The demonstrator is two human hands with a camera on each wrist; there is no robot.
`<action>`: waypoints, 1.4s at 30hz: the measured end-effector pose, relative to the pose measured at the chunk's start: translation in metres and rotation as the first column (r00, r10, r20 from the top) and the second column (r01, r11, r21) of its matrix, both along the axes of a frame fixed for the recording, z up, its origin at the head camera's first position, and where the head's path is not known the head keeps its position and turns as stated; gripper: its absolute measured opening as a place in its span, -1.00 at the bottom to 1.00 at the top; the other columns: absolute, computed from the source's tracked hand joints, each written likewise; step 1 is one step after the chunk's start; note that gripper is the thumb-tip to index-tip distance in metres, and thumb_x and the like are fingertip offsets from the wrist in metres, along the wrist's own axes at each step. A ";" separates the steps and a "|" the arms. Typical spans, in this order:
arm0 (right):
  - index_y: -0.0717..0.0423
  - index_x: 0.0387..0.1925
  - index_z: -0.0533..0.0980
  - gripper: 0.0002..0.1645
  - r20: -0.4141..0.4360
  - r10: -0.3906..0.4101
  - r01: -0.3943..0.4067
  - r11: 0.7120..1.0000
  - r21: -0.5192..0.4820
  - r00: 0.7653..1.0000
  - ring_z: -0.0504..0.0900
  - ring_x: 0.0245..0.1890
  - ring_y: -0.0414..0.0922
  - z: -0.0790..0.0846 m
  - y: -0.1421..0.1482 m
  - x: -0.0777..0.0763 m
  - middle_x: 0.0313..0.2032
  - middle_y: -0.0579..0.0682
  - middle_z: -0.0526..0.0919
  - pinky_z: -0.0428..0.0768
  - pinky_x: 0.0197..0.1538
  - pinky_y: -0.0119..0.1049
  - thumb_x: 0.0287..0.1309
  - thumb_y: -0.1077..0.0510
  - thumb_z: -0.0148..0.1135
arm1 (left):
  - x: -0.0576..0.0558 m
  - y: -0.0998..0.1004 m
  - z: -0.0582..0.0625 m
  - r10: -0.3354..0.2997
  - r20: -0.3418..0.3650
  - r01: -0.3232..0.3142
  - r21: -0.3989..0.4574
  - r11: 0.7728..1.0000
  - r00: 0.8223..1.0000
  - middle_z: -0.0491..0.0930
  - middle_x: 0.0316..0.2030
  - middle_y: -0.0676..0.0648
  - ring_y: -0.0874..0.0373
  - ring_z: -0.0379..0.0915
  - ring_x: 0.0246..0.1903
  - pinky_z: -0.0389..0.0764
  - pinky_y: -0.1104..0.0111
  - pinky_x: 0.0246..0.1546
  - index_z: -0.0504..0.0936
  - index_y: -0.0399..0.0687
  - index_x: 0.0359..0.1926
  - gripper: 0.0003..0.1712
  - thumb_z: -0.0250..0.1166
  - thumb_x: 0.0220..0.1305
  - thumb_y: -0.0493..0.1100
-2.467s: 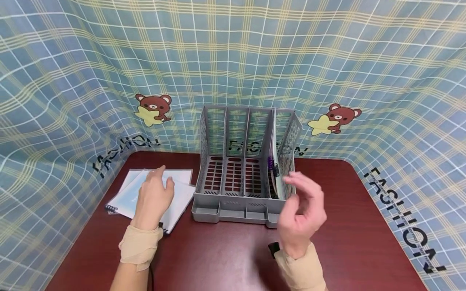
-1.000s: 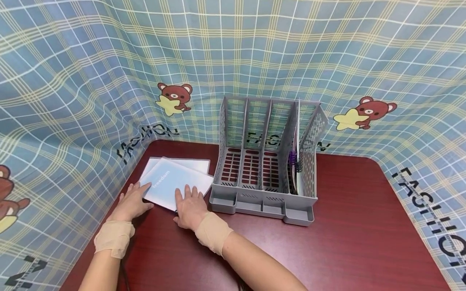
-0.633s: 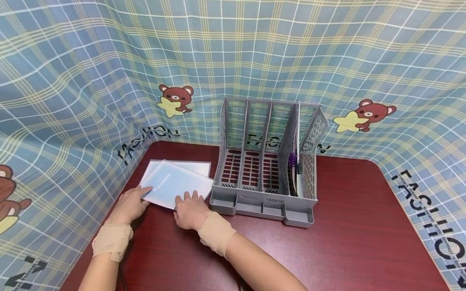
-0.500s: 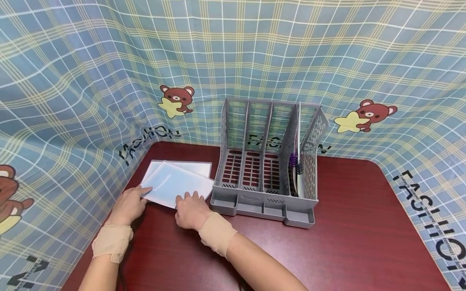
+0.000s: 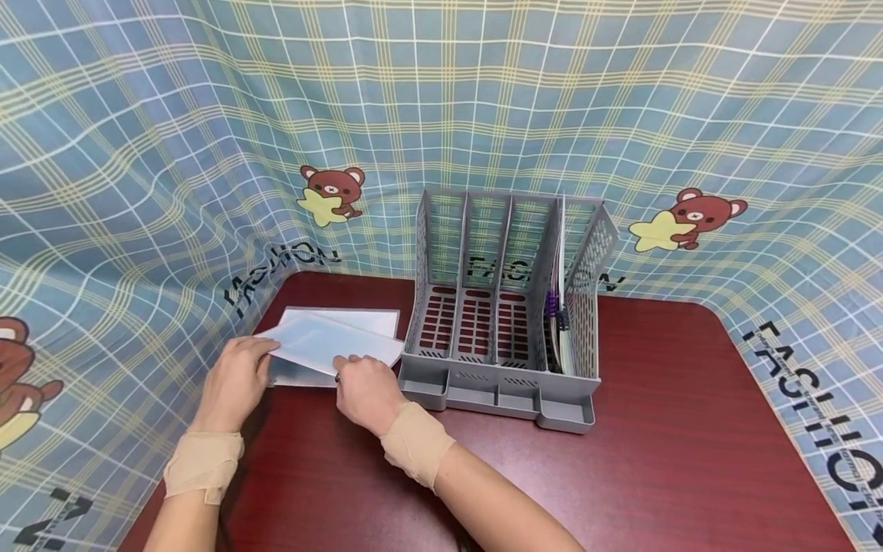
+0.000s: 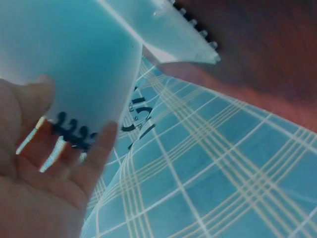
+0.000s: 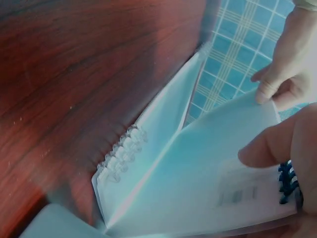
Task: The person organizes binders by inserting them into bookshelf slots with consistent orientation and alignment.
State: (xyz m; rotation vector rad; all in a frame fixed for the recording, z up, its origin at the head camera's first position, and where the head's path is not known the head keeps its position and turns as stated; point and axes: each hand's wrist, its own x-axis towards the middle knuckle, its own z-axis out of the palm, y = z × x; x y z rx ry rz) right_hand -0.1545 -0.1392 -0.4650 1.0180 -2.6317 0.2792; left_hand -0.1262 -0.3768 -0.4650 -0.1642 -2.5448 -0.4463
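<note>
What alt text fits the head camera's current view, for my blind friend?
The left hand and right hand grip a pale blue notebook, its near edge raised above a second notebook on a red table. Beside them stands a grey four-slot rack, spiral-bound notebooks in its rightmost slot, before a checked cloth.

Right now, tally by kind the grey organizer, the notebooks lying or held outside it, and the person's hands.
Grey organizer: 1
Notebooks outside it: 2 (lifted notebook, lower notebook)
Hands: 2 (left hand, right hand)
Total: 5
</note>
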 end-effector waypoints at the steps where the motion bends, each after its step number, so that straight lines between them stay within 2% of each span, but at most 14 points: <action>1: -0.07 -0.33 0.53 -0.93 0.000 -0.007 0.007 1.000 -0.020 1.000 0.62 -0.49 -0.11 0.001 0.001 0.000 -0.45 -0.12 0.61 0.62 -0.46 -0.24 0.08 0.10 0.22 | -0.002 0.001 0.002 -0.016 -0.022 0.016 0.008 1.000 1.000 0.66 -0.06 -0.25 -0.19 0.42 0.04 0.49 -0.13 -0.06 0.74 -0.21 -0.08 -0.71 0.23 0.21 -0.45; 4: -0.09 -0.32 0.52 -0.90 0.058 -0.023 0.027 0.998 -0.062 0.998 0.64 -0.48 -0.08 0.005 0.005 -0.001 -0.44 -0.12 0.63 0.57 -0.54 -0.18 0.07 0.06 0.21 | -0.004 0.003 0.009 -0.058 -0.076 0.060 0.028 0.998 0.995 0.66 -0.09 -0.24 -0.17 0.43 0.02 0.45 -0.04 0.03 0.73 -0.23 -0.11 -0.72 0.25 0.19 -0.48; 10: -0.10 -0.45 0.39 -0.88 0.178 -0.036 0.053 0.994 -0.093 0.983 0.58 -0.61 0.00 0.018 0.008 0.002 -0.60 -0.12 0.54 0.43 -0.68 -0.12 0.08 0.02 0.15 | -0.004 0.013 0.027 -0.116 -0.162 0.122 0.027 0.992 0.980 0.69 -0.16 -0.18 -0.13 0.43 0.03 0.40 0.07 0.09 0.74 -0.22 -0.16 -0.74 0.30 0.15 -0.49; 14: -0.06 -0.41 0.42 -0.84 0.147 -0.063 0.075 0.994 -0.080 0.987 0.58 -0.63 0.00 0.024 0.006 0.004 -0.59 -0.07 0.58 0.44 -0.69 -0.14 0.15 -0.02 0.13 | -0.003 0.022 0.043 -0.143 -0.221 0.149 0.014 0.989 0.965 0.70 -0.19 -0.15 -0.13 0.44 0.04 0.39 0.12 0.13 0.75 -0.21 -0.18 -0.76 0.32 0.14 -0.48; 22: -0.03 -0.23 0.46 -0.90 -0.030 -0.079 0.076 0.992 -0.102 0.996 0.63 -0.65 -0.03 0.027 0.011 0.004 -0.64 -0.07 0.62 0.50 -0.70 -0.16 0.30 0.11 0.02 | 0.002 0.047 0.075 -0.168 -0.250 0.170 -0.014 0.985 0.954 0.69 -0.07 -0.15 -0.08 0.42 0.12 0.37 0.23 0.20 0.77 -0.22 -0.17 -0.79 0.34 0.17 -0.40; 25: -0.07 -0.06 0.48 -0.79 -0.004 -0.068 0.067 0.987 -0.148 0.998 0.63 -0.64 -0.02 0.026 0.015 0.005 -0.62 -0.08 0.63 0.49 -0.71 -0.15 0.35 0.11 -0.04 | 0.010 0.063 0.088 -0.138 -0.334 0.163 0.048 0.985 0.933 0.62 0.10 -0.15 -0.16 0.39 0.17 0.36 0.16 0.23 0.77 -0.20 -0.10 -0.68 0.37 0.07 -0.44; 28: -0.12 0.12 0.48 -0.65 0.066 -0.044 0.059 0.970 -0.237 0.997 0.64 -0.63 -0.02 0.027 0.021 0.005 -0.60 -0.09 0.63 0.52 -0.67 -0.14 0.40 0.10 -0.08 | 0.020 0.084 0.106 -0.074 -0.431 0.145 0.134 0.980 0.899 0.51 0.26 -0.14 -0.24 0.33 0.19 0.34 0.01 0.21 0.72 -0.14 0.06 -0.49 0.39 0.01 -0.45; 29: -0.13 0.18 0.47 -0.61 0.090 -0.029 0.053 0.958 -0.280 0.996 0.63 -0.63 -0.04 0.028 0.025 0.005 -0.58 -0.10 0.63 0.53 -0.65 -0.15 0.42 0.10 -0.09 | 0.024 0.091 0.111 -0.046 -0.471 0.143 0.172 0.975 0.881 0.50 0.26 -0.15 -0.27 0.32 0.18 0.32 -0.05 0.21 0.70 -0.12 0.10 -0.44 0.40 -0.01 -0.45; 31: -0.16 0.26 0.45 -0.55 0.105 0.003 0.038 0.924 -0.380 0.994 0.58 -0.64 -0.13 0.031 0.034 0.007 -0.59 -0.13 0.58 0.54 -0.61 -0.19 0.42 0.12 -0.10 | 0.029 0.102 0.121 0.017 -0.515 0.123 0.237 0.964 0.857 0.51 0.25 -0.15 -0.28 0.33 0.16 0.32 -0.05 0.18 0.66 -0.12 0.15 -0.42 0.38 0.02 -0.40; 34: -0.15 0.31 0.44 -0.51 0.076 0.042 0.004 0.850 -0.526 0.996 0.47 -0.67 -0.26 0.043 0.052 0.014 -0.62 -0.18 0.50 0.50 -0.58 -0.29 0.42 0.14 -0.08 | 0.032 0.108 0.125 0.156 -0.530 0.059 0.367 0.928 0.834 0.59 0.18 -0.03 -0.17 0.42 0.07 0.38 0.19 0.09 0.67 -0.01 0.16 -0.46 0.31 0.09 -0.33; 36: -0.18 0.35 0.42 -0.49 0.046 0.053 -0.014 0.789 -0.615 0.998 0.40 -0.69 -0.30 0.056 0.063 0.020 -0.60 -0.19 0.49 0.46 -0.59 -0.37 0.44 0.14 -0.10 | 0.030 0.106 0.122 0.261 -0.464 -0.019 0.464 0.886 0.847 0.60 0.15 0.12 -0.05 0.45 0.01 0.37 0.32 0.01 0.66 0.20 0.19 -0.46 0.27 0.15 -0.25; 38: -0.19 0.38 0.39 -0.48 0.010 0.051 -0.031 0.732 -0.681 0.999 0.38 -0.69 -0.33 0.071 0.075 0.025 -0.57 -0.18 0.52 0.44 -0.59 -0.43 0.47 0.11 -0.12 | 0.026 0.103 0.116 0.319 -0.354 -0.090 0.534 0.841 0.879 0.59 0.14 0.20 0.02 0.43 0.00 0.41 0.34 -0.01 0.59 0.41 0.23 -0.43 0.23 0.22 -0.17; 40: -0.17 0.38 0.39 -0.49 -0.022 0.031 -0.037 0.674 -0.738 0.999 0.38 -0.66 -0.32 0.084 0.087 0.029 -0.45 -0.12 0.62 0.43 -0.58 -0.44 0.49 0.08 -0.12 | 0.020 0.103 0.110 0.320 -0.243 -0.134 0.565 0.814 0.916 0.56 0.18 0.17 0.04 0.41 0.07 0.43 0.19 0.05 0.50 0.54 0.29 -0.42 0.20 0.28 -0.10; 42: -0.13 0.37 0.41 -0.51 -0.039 0.009 -0.036 0.623 -0.781 0.999 0.38 -0.65 -0.30 0.095 0.098 0.032 -0.30 -0.05 0.69 0.44 -0.58 -0.43 0.50 0.07 -0.12 | 0.013 0.105 0.104 0.279 -0.151 -0.142 0.583 0.800 0.948 0.50 0.24 0.13 0.03 0.39 0.17 0.42 0.02 0.12 0.42 0.57 0.34 -0.41 0.17 0.32 -0.04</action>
